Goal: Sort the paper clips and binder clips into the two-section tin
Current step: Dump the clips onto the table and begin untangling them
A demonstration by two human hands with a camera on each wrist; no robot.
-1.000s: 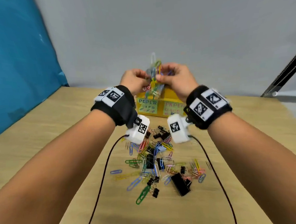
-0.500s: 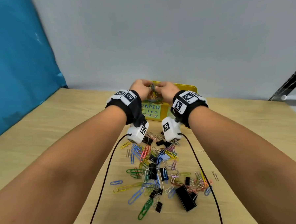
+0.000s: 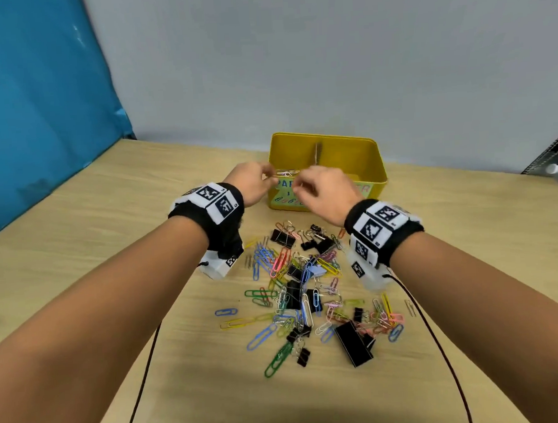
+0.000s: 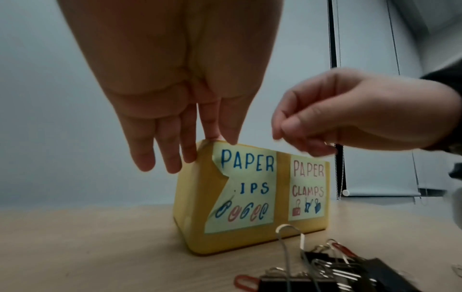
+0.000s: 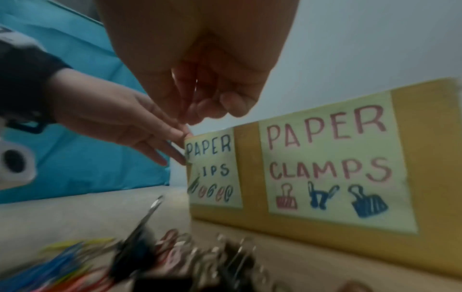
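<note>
Both hands have dropped from a raised bunch of clips to the yellow two-section tin [image 3: 324, 144]. The left hand [image 3: 253, 183] hangs open-fingered; the right hand [image 3: 321, 189] seemingly pinches a wire clip.

The desk [image 3: 88, 240] under my arms is pale wood grain. The yellow tin [image 3: 377, 161] stands on it at the far side, labels facing me. Just in front of the tin lies a loose heap of coloured paper clips [image 3: 282, 266] mixed with black binder clips [image 3: 282, 238]. The largest binder clip [image 3: 354, 343] and a green paper clip [image 3: 278, 360] lie at the heap's near edge, farthest from the tin.
</note>
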